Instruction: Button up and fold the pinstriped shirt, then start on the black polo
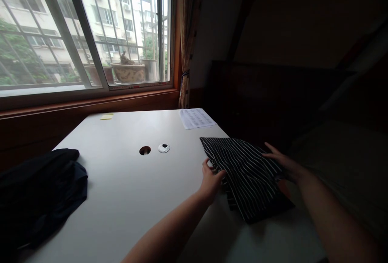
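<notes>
A dark cloth with thin white stripes point(245, 170), apparently a folded garment, is at the right side of the white table point(121, 198). My left hand point(212, 180) grips its left edge, the thumb on top and the other fingers curled partly beneath. At the opposite edge, my right hand point(285, 162) holds the cloth with some fingers stretched over its upper side. Its lower fingers and thumb are mostly hidden. The near corner of the cloth shows a plain dark underside, and a small reddish patch point(284, 188) shows beside it.
A heap of dark clothing point(45, 190) lies at the table's left edge. Printed paper point(197, 118) and a yellow note point(106, 116) rest along the far side. Mid-table are a round hole point(145, 150) and a white grommet cap point(164, 148). A window point(121, 28) stands beyond.
</notes>
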The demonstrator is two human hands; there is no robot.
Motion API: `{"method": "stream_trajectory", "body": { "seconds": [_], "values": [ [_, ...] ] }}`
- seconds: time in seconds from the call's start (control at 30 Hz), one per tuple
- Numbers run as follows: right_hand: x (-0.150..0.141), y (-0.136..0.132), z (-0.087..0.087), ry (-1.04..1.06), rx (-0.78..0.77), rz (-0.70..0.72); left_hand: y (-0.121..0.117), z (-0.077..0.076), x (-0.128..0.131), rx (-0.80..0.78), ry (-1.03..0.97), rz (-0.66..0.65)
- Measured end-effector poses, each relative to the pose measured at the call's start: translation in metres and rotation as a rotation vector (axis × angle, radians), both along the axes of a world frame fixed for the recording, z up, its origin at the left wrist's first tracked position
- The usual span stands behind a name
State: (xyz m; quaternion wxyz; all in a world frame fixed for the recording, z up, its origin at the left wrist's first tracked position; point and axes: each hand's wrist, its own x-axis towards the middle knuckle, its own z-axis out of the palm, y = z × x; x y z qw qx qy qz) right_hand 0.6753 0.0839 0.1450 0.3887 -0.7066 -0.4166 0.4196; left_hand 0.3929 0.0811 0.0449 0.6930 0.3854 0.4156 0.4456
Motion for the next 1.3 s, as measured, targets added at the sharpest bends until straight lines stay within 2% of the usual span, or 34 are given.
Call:
{"method": "stream_trajectory", "body": {
  "seconds": [0.1, 0.23, 0.33, 0.47, 0.53, 0.63, 0.7, 0.8, 0.9, 0.97, 1.03, 1.1, 1.2, 1.3],
  "values": [
    [0.004, -0.019, -0.007, 0.044, -0.076, 0.016, -0.019, -0.002, 0.003, -0.069, -0.015, -0.017],
    [0.009, -0.038, -0.019, -0.001, -0.104, 0.014, -0.031, 0.006, 0.010, -0.064, -0.088, -0.093],
    [0.019, -0.040, -0.021, -0.013, -0.056, -0.046, -0.032, 0.019, 0.014, -0.036, -0.129, -0.099],
    [0.042, -0.034, -0.018, -0.148, -0.032, -0.144, -0.037, 0.032, 0.018, -0.106, -0.191, -0.073],
    [0.054, -0.035, -0.022, -0.214, -0.030, -0.170, -0.043, 0.031, 0.019, -0.141, -0.182, -0.095],
    [0.066, -0.041, -0.041, -0.273, 0.000, -0.171, -0.054, 0.020, 0.015, -0.114, -0.074, -0.187],
    [0.069, -0.046, -0.059, -0.324, 0.034, -0.157, -0.061, 0.011, 0.007, 0.017, 0.075, -0.280],
    [0.070, -0.054, -0.084, -0.390, 0.063, -0.160, -0.063, 0.010, -0.009, 0.378, 0.403, -0.339],
    [0.072, -0.059, -0.096, -0.497, 0.107, -0.177, -0.055, 0.028, -0.018, 0.761, 0.688, -0.235],
    [0.070, -0.058, -0.097, -0.603, 0.151, -0.202, -0.046, 0.044, -0.016, 1.029, 0.761, -0.221],
    [0.060, -0.055, -0.096, -0.699, 0.205, -0.217, -0.034, 0.054, -0.010, 1.266, 0.764, -0.282],
    [0.035, -0.050, -0.095, -0.784, 0.271, -0.165, -0.022, 0.052, -0.004, 1.387, 0.773, -0.339],
    [-0.023, -0.048, -0.098, -0.956, 0.371, 0.113, -0.004, 0.031, -0.004, 1.288, 0.880, -0.357],
    [-0.080, -0.063, -0.103, -1.000, 0.368, 0.341, 0.009, 0.006, -0.019, 1.140, 0.954, -0.342]
  ]
}}
